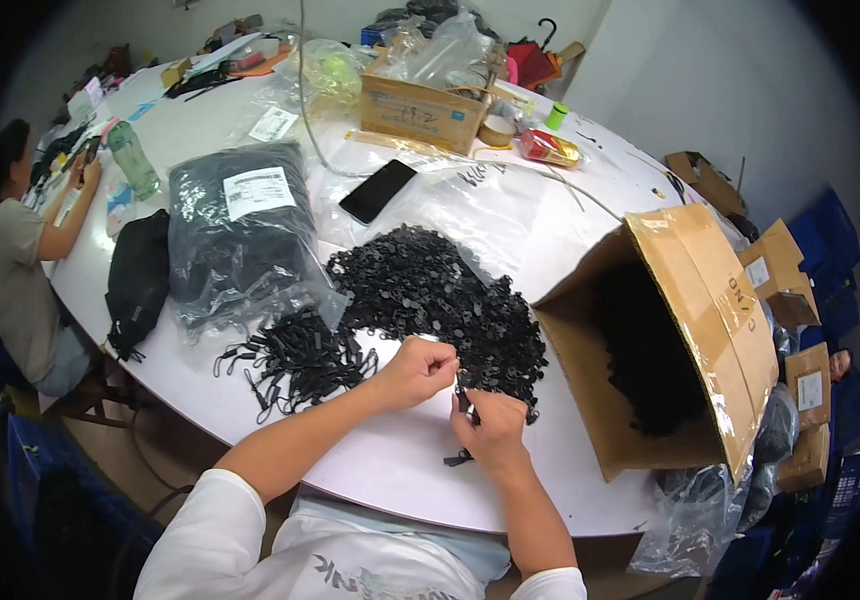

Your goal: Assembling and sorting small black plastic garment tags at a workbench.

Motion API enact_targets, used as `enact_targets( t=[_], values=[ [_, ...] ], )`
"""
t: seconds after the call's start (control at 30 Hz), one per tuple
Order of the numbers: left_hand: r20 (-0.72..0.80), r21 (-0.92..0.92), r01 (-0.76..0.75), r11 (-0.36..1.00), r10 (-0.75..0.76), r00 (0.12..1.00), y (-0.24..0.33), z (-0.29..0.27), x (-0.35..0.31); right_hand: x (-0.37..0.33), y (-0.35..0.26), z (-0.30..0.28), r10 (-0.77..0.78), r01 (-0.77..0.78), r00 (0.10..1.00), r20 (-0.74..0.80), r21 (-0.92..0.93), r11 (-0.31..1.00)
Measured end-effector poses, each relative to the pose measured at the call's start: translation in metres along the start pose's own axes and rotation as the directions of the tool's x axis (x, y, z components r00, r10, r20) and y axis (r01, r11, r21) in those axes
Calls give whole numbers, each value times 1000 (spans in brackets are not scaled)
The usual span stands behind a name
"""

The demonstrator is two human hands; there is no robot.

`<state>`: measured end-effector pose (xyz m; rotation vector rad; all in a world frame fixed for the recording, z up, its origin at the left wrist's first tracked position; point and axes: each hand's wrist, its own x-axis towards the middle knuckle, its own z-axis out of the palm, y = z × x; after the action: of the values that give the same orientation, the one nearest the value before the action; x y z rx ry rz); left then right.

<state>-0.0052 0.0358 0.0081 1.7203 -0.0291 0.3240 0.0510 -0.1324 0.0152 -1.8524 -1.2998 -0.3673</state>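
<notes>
My right hand (495, 425) is closed on a small black piece (463, 398), which sticks up from between thumb and fingers. Just left of it, my left hand (418, 372) has its fingers pinched together close to the top of that piece; what they grip is too small to make out. Beyond both hands spreads a large heap of small black plastic clips (430, 285). Short black cord loops (300, 362) lie in a smaller pile to the left of my left forearm. A loose black loop (458, 458) rests on the table below my right hand.
A cardboard box (580, 375) lies tipped at right, dark contents inside. At left are a clear bag of black goods (235, 235) and a black pouch (138, 285). A phone (380, 191) lies beyond the heap. Another person (25, 260) sits at far left.
</notes>
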Motion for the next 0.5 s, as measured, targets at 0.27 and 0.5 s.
enact_targets(
  t=[0.27,0.5],
  values=[
    [-44,68,-265,962,269,962,-2,15,3,1,-3,-5,65,-70,993,94,52,996],
    [58,-67,-145,987,149,987,0,13,0,-2,-6,-8,219,-227,974,64,147,963]
  ],
)
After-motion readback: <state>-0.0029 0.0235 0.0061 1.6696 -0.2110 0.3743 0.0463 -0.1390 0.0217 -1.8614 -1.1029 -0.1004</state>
